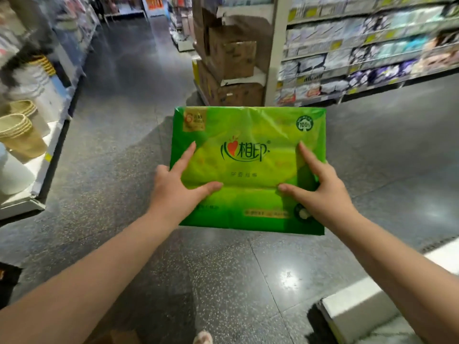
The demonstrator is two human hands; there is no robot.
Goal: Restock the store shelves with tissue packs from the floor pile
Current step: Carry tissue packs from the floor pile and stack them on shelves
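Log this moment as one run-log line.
stage: carrying | object: green tissue pack | left hand: grips pack edge | right hand: grips pack edge | pack: off floor, in aisle | shelf placement: not yet done

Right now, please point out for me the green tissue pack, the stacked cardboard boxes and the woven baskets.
green tissue pack (pixel 248 135): head view, upper part of its front face.
cardboard boxes (pixel 233 60): head view, side of a middle box.
woven baskets (pixel 21 137): head view, wall of the nearer stack.

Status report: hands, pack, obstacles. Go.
Left hand and right hand both gripping green tissue pack. Pack held above floor. Cardboard boxes stacked ahead.
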